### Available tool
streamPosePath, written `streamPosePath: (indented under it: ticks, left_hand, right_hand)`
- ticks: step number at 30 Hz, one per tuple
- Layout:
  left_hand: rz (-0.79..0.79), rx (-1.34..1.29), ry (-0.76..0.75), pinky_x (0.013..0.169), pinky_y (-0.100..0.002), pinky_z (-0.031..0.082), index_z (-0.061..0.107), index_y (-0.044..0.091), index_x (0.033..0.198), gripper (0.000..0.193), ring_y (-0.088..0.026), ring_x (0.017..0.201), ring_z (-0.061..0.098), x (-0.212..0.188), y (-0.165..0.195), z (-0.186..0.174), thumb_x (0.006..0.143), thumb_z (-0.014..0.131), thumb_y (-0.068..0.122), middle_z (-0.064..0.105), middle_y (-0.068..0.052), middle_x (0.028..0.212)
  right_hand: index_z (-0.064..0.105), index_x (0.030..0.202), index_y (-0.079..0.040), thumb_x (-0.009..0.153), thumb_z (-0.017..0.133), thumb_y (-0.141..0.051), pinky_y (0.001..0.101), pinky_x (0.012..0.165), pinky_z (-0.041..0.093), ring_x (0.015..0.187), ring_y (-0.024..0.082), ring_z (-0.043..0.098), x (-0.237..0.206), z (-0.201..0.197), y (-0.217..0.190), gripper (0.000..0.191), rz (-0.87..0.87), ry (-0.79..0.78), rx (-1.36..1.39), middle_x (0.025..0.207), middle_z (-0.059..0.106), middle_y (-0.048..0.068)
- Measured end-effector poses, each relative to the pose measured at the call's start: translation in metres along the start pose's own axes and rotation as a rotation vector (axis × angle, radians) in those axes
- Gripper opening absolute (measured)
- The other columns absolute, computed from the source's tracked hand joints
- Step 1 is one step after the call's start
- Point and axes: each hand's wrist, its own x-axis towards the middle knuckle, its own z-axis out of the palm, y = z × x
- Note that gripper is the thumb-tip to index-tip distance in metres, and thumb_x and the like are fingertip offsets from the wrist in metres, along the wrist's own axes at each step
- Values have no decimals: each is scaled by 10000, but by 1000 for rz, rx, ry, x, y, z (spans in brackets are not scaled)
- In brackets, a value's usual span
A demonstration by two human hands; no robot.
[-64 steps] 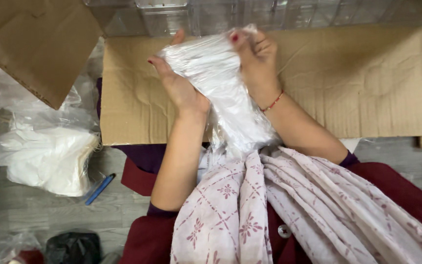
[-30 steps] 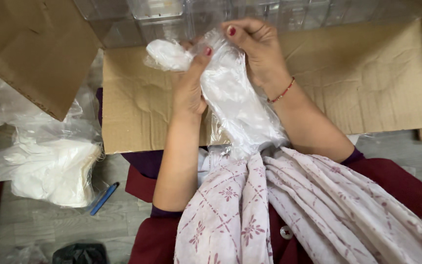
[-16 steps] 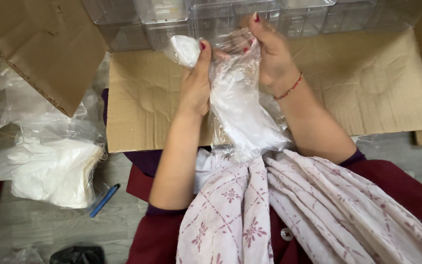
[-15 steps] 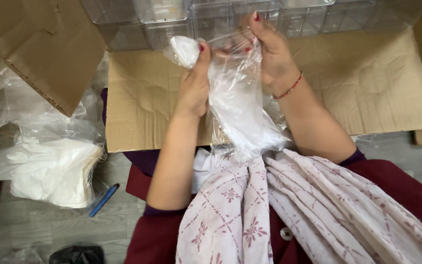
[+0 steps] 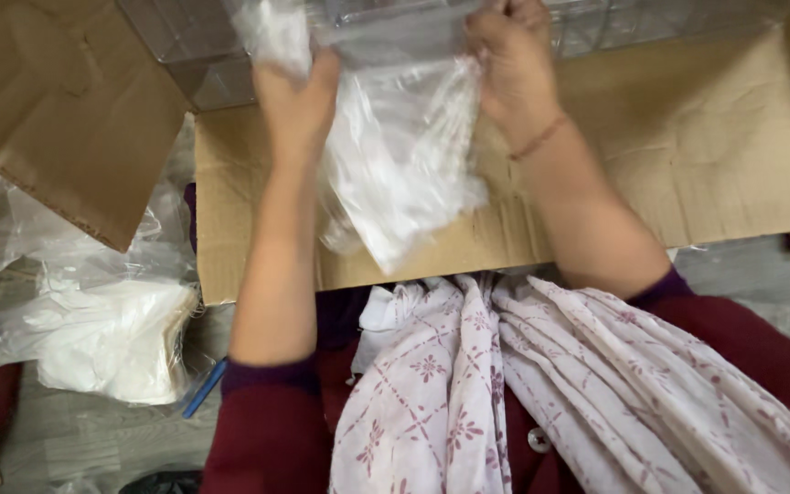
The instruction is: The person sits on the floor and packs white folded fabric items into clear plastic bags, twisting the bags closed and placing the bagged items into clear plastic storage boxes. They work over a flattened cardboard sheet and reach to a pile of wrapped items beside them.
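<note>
Plastic bag, clear and stuffed with white material, hangs in the upper middle of the frame over a flat sheet of cardboard. Left hand grips its upper left edge; right hand pinches the upper right edge. At lower left, a second bag of white pieces lies beside a blue pen.

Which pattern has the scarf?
White scarf with maroon grid lines and small flowers, in the head view.

The clear plastic bag with white material inside hangs crumpled, its top edge held between both hands.
</note>
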Motion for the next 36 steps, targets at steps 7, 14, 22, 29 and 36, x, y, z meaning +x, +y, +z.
streamPosePath:
  ticks: [7, 14, 22, 29, 36]
  left_hand:
    - [-540, -186, 31, 1129, -353, 344, 419, -33, 1485, 734, -228, 1386, 443, 3, -21, 39, 958, 679, 408, 476, -185, 1516]
    - [-563, -581, -55, 1175, -353, 421, 539, -67, 1501, 641, -270, 1410, 546, -76, 14, -5, 1013, 686, 323, 571, -180, 1538]
    - [-413, -374, -33, 1052, -330, 513, 627, 27, 1371, 375, -218, 1182, 649, -80, -5, -84, 1073, 614, 253, 681, -100, 1291]
    - [159, -80, -203, 1020, -297, 508, 705, -43, 1274, 434, -180, 1074, 624, -161, 108, -237, 1061, 660, 332, 696, -112, 1192]
    - [-166, 128, -86, 999, -324, 486, 694, -19, 1225, 330, -212, 1079, 649, -138, 189, -328, 1089, 546, 243, 695, -134, 1201]
  right_hand:
    - [670, 1144, -15, 988, 549, 43, 294, 937, 534, 1006, 162, 660, 8, 22, 13, 206, 93, 183, -259, 1074, 707, 62]
    - [633, 1348, -30, 1019, 540, -74, 362, 1026, 508, 1133, 217, 614, -18, -6, -4, 344, 379, -133, -219, 1261, 627, 125]
    - [592, 1176, 6, 978, 711, -311, 396, 1071, 533, 1163, 208, 630, -52, 2, 74, 393, 721, -582, 264, 1266, 622, 90]
    - [591, 1350, -51, 1008, 652, -295, 249, 833, 570, 934, 90, 689, -30, 28, 44, 425, 465, -462, -123, 1200, 721, 44]
    - [629, 1320, -50, 1039, 665, -81, 203, 729, 538, 870, 39, 648, -22, 15, 45, 285, 191, -197, -591, 1127, 717, 13]
